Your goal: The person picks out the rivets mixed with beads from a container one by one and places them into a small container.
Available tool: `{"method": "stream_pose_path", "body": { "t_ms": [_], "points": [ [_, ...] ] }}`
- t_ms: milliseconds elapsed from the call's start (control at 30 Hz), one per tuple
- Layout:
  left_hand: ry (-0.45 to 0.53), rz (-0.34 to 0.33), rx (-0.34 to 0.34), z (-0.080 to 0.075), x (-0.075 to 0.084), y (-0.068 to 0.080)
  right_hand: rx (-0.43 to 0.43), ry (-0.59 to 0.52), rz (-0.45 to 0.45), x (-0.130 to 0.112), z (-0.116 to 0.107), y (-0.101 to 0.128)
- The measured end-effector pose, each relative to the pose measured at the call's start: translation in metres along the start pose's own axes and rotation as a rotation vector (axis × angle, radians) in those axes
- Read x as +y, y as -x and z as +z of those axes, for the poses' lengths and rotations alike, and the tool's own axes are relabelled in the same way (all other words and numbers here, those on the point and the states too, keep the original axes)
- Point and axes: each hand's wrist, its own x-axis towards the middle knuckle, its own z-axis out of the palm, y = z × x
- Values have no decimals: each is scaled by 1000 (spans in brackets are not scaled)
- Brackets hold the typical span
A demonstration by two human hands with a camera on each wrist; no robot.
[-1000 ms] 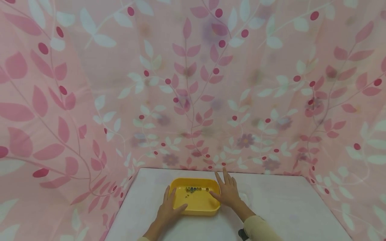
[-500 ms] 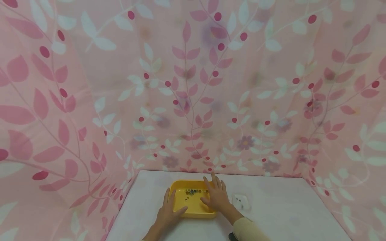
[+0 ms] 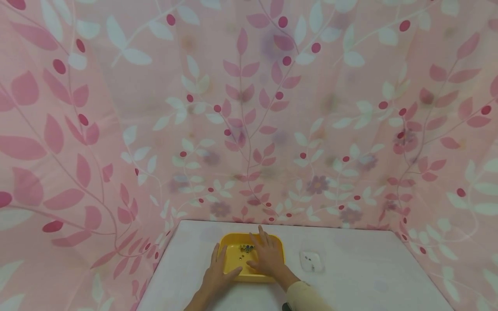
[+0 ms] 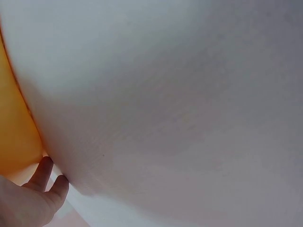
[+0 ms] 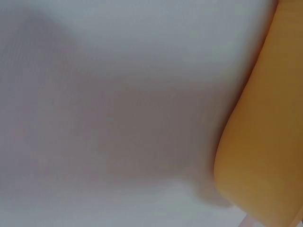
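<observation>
A yellow rectangular tray (image 3: 249, 278) stands on the white table with a cluster of small round marbles or beads (image 3: 246, 248) toward its back. A few tiny ones lie nearer its middle. My left hand (image 3: 214, 274) is at the tray's left side, fingers spread, thumb reaching over the near left corner. In the left wrist view, fingertips (image 4: 59, 184) appear beside the tray's outer wall (image 4: 14, 127). My right hand (image 3: 269, 257) hovers over or reaches into the tray's right half with fingers spread, covering part of the cluster. Whether it touches the beads cannot be seen.
Right of the tray sits a small clear container (image 3: 312, 261) with a few dark bits in it. Pink leaf-patterned cloth (image 3: 249, 129) hangs behind the table (image 3: 362, 268) and along both sides.
My right hand has moved left from the tray's right edge to over its inside, near the marbles, uncovering the clear container. My left hand stays at the tray's left side.
</observation>
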Motion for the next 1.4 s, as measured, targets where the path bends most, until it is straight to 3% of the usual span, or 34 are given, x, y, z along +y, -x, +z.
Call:
{"method": "stream_pose_path", "body": {
  "t_ms": [433, 800, 1033, 1233, 1400],
  "points": [
    [0, 37, 7, 1, 0, -1, -85, -296, -18, -28, 16, -16],
    [-17, 64, 25, 4, -1, 0, -142, -231, -45, -27, 33, -25],
    [4, 61, 19, 1, -3, 1, -192, -310, -9, -26, 34, -28],
    [-8, 48, 10, 0, 0, 2, -163, -321, -31, -22, 38, -27],
    [-15, 36, 15, -2, 4, 1, -202, -376, 34, -21, 37, -28]
  ]
}}
